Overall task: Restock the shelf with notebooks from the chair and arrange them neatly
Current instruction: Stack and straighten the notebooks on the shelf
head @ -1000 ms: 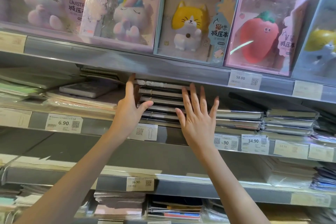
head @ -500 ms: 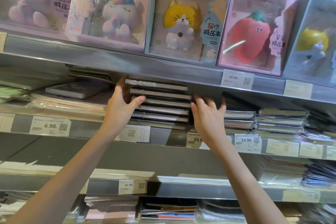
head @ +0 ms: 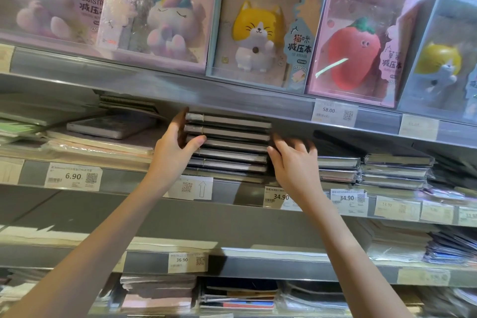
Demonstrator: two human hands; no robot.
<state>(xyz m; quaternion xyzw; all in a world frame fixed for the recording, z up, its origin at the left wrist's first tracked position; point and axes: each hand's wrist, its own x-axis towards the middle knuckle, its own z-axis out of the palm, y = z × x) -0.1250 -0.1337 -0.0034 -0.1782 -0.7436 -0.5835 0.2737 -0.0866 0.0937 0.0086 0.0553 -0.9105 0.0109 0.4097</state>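
Note:
A stack of several dark notebooks (head: 229,147) lies flat on the middle shelf (head: 232,191), spines facing me. My left hand (head: 175,152) holds the stack's left end, thumb across the front of the spines and fingers behind the side. My right hand (head: 291,162) is at the stack's right end, its fingers curled in between this stack and the wrapped notebooks (head: 338,168) beside it. The chair is out of view.
Boxed toy notebooks, a cat one (head: 258,31) and a strawberry one (head: 358,39), stand on the top shelf. More wrapped stacks (head: 395,170) lie to the right, flat notebooks (head: 103,137) to the left. Price tags (head: 73,176) line the rails. Lower shelves hold more stationery.
My right hand slid from the front of the stack, fingers spread, to its right end, where the fingers curled in. My left hand stayed at the left end.

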